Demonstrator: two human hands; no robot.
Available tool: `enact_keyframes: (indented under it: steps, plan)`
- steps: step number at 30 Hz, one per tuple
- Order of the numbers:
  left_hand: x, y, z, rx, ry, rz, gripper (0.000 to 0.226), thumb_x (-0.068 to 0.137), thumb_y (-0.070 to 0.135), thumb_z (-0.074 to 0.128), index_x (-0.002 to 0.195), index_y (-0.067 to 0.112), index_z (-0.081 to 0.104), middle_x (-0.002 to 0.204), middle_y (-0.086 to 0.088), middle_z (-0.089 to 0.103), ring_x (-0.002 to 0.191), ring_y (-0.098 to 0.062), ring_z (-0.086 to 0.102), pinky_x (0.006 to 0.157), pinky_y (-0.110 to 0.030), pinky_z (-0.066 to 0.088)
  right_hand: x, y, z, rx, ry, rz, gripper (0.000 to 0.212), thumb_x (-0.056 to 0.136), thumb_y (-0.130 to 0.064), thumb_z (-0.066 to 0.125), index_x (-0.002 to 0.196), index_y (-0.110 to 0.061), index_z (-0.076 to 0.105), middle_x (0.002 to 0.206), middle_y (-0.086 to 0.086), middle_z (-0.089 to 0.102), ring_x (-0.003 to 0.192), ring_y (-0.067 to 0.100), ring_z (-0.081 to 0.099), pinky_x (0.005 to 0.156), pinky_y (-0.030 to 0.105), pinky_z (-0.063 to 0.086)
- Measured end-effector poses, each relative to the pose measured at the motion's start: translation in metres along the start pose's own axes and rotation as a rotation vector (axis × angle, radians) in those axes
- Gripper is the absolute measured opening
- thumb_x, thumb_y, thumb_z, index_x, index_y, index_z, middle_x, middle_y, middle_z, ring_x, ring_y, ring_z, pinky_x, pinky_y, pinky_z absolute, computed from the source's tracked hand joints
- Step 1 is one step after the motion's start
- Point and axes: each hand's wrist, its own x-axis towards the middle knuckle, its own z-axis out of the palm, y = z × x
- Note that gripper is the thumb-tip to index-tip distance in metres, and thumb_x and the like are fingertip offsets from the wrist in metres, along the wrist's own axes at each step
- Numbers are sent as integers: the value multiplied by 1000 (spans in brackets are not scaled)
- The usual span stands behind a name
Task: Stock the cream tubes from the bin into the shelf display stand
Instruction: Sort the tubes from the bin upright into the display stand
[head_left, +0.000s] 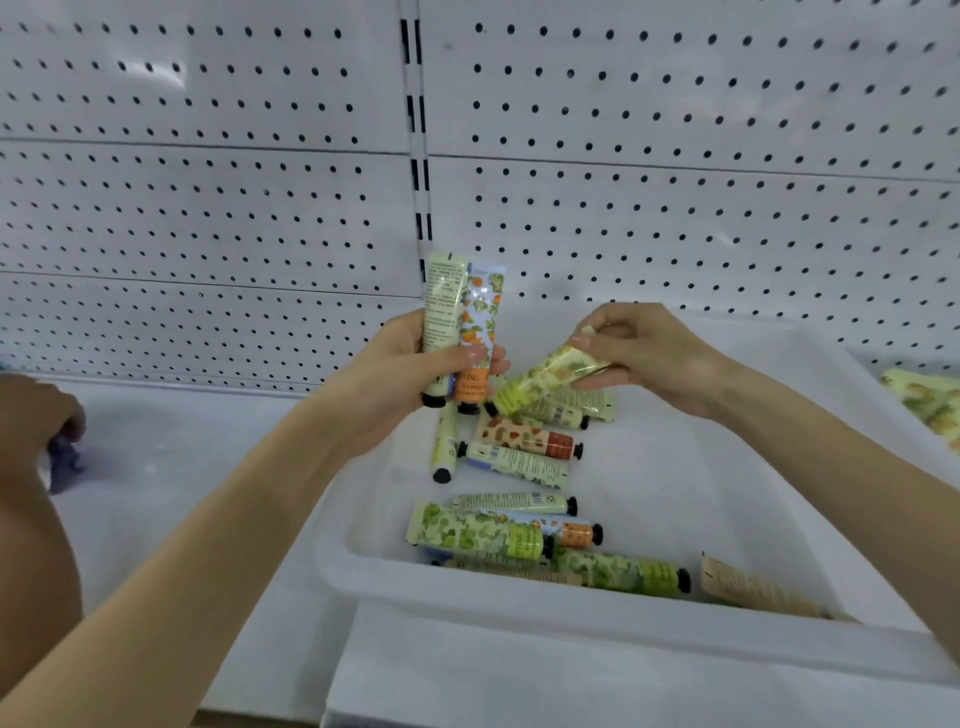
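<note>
From my end, the blurry shape (41, 421) at the left edge is hard to make out, and the yellow printed thing (927, 402) on the right is cut off. The left hand (400, 379) grips a green tube (444, 306) and an orange tube (480, 322) upright, caps down, at centre frame. The right hand (654, 358) pinches a yellow tube (545, 382) by its tail, just above the loose tubes (519, 460) in the white bin (519, 605).

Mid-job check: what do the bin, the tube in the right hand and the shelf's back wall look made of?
Bin: probably white moulded plastic, matte, judging by its rounded rim. Tube in the right hand: likely soft laminated plastic, glossy, with glare streaks across its yellow print. Back wall: apparently painted sheet metal, satin white, with regular punched holes; metal is unconfirmed.
</note>
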Motion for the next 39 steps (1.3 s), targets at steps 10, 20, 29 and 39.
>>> enact_keyframes:
  steps: [10, 20, 29, 39]
  plan:
    - [2, 0, 1, 24, -25, -30, 23, 91, 8, 58, 114, 12, 57, 100, -4, 75, 94, -14, 71, 71, -26, 58, -21, -31, 9, 54, -194, -64, 23, 76, -8, 68, 96, 1, 68, 90, 10, 73, 82, 18, 70, 70, 21, 56]
    - [-1, 4, 3, 242, -167, -69, 39, 80, 44, 55, 109, 19, 60, 101, -1, 75, 91, -14, 71, 72, -22, 56, -17, -32, 35, 147, 48, -208, 8, 82, -6, 68, 77, -5, 62, 87, 14, 69, 80, 22, 70, 69, 21, 56]
    - [2, 2, 4, 198, -43, -37, 44, 62, 15, 84, 99, 12, 61, 94, -7, 75, 87, -23, 72, 72, -31, 59, -10, -25, 32, 111, 79, -201, 14, 80, -12, 72, 86, -4, 63, 87, 10, 60, 74, 15, 65, 76, 26, 57]
    - [-1, 2, 5, 158, -8, 15, 46, 59, 23, 74, 99, 7, 61, 104, -18, 70, 89, -21, 71, 69, -28, 58, 14, 52, 13, -851, -161, 55, 25, 83, -33, 71, 95, -12, 74, 93, -1, 70, 87, 12, 63, 84, 29, 52]
